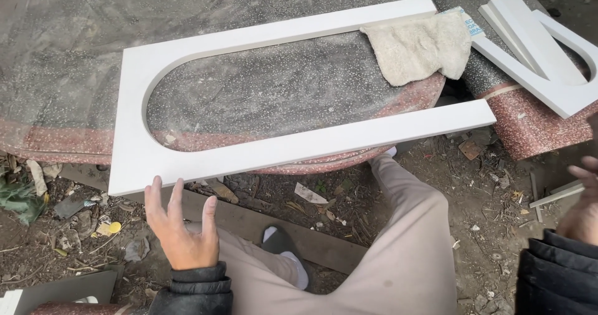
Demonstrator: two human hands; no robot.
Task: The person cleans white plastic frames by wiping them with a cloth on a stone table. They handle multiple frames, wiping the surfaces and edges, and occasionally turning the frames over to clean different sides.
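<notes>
One white U-shaped board (205, 159) is lying just beyond an open left hand (180, 231).

The board is resting on the speckled slab (261, 90), its long axis running left to right, its closed curved end nearest the left hand, whose spread, empty fingers are hovering just under the board's near edge. The right hand (582, 206), loosely open and holding nothing, is waiting well off past the board's open end, beside a beige rag (417, 47).
</notes>
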